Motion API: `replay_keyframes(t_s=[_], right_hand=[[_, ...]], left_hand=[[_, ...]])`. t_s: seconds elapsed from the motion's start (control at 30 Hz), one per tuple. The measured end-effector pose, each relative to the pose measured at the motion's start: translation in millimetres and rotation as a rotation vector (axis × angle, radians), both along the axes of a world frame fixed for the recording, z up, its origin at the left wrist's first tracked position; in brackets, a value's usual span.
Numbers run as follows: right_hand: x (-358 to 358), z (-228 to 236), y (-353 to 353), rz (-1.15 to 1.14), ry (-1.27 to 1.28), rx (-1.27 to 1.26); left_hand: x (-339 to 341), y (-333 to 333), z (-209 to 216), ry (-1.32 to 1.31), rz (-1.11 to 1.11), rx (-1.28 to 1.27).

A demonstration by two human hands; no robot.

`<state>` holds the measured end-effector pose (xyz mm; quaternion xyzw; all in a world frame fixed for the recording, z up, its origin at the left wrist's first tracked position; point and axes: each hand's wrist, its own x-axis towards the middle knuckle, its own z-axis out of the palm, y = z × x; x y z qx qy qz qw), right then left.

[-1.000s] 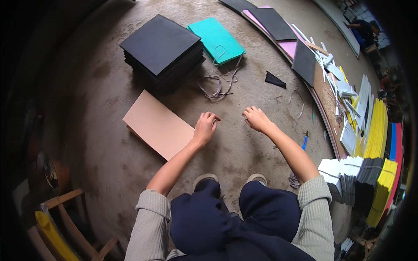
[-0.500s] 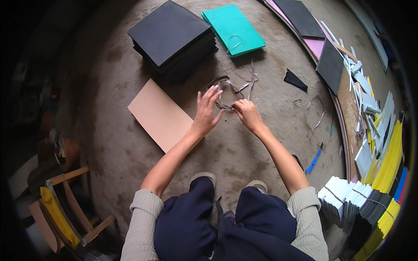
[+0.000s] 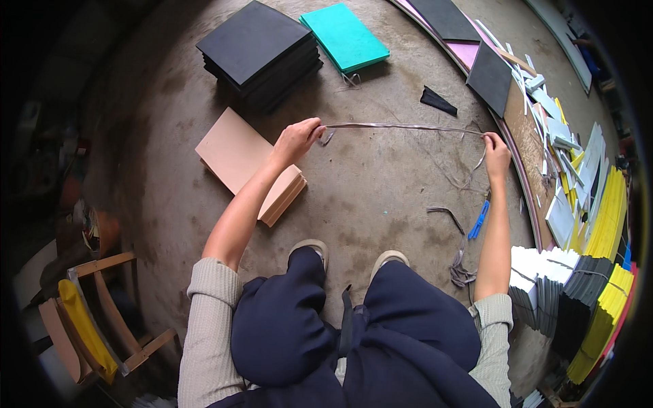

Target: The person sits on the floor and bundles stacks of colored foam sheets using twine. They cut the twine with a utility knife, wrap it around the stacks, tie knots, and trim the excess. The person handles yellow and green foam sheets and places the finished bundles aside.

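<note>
A thin greyish cord [image 3: 401, 126] is stretched nearly straight between my two hands, above the concrete floor. My left hand [image 3: 297, 138] is closed on one end, with a short loop of cord hanging from it. At the other end, my right hand [image 3: 498, 156] pinches the cord, and a loose tail hangs below it. Under my left forearm lies a stack of tan sheets [image 3: 235, 146]. More cord [image 3: 462, 272] lies in a tangle beside my right forearm, near a blue utility knife [image 3: 479, 219].
Beyond my hands stand a tall stack of black sheets [image 3: 255, 44] and a stack of green sheets [image 3: 347, 37]. A black scrap [image 3: 439, 102] lies farther right. White offcuts [image 3: 561, 129] and bundled yellow strips [image 3: 607, 217] line the right side. A wooden frame [image 3: 102, 265] is at lower left.
My hands have moved apart, drawing the cord out between them. My right hand went far right and my left slightly left. The tangled cord now lies near my right forearm.
</note>
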<state>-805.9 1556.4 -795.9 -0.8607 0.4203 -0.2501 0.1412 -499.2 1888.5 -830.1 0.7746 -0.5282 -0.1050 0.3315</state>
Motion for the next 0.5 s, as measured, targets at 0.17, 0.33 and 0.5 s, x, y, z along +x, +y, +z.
replay_keyframes(t_s=[0.17,0.33,0.5], right_hand=[[-29.9,-0.7,-1.2,-0.354,0.564,-0.072],[52.4,-8.5,112.4,0.556,0.326,0.115],[78.4,-11.4,134.9,0.676,0.219,0.763]], left_hand=[[-28.0,-15.3,13.9,0.066,-0.082,0.020],[-75.2,-36.1,4.8,0.111,-0.237,0.005],[-88.1,-33.4,4.2,0.103,-0.202,0.023]])
